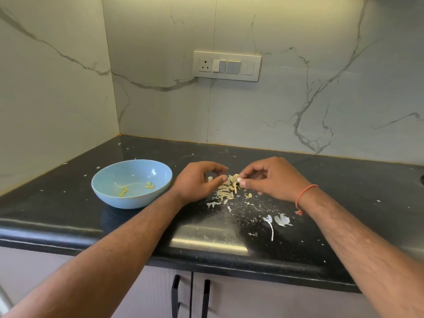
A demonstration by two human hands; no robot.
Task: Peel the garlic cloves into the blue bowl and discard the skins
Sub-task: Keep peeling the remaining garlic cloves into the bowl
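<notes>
Both hands pinch one clove [232, 180] between them: left hand [197, 180] and right hand [273, 177]. The bowl [132, 183] sits just left of the left hand. A slipped pinch could drop the clove into the skins [223, 193] on the worktop [344, 191].

Pale blue bowl [132, 183] on speckled black counter [344, 203] (grey-veined white marble wall [298, 99] behind)

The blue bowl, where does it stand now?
In the head view the blue bowl stands on the black counter, left of centre, just beside the left hand and near the corner of the marble walls.
</notes>
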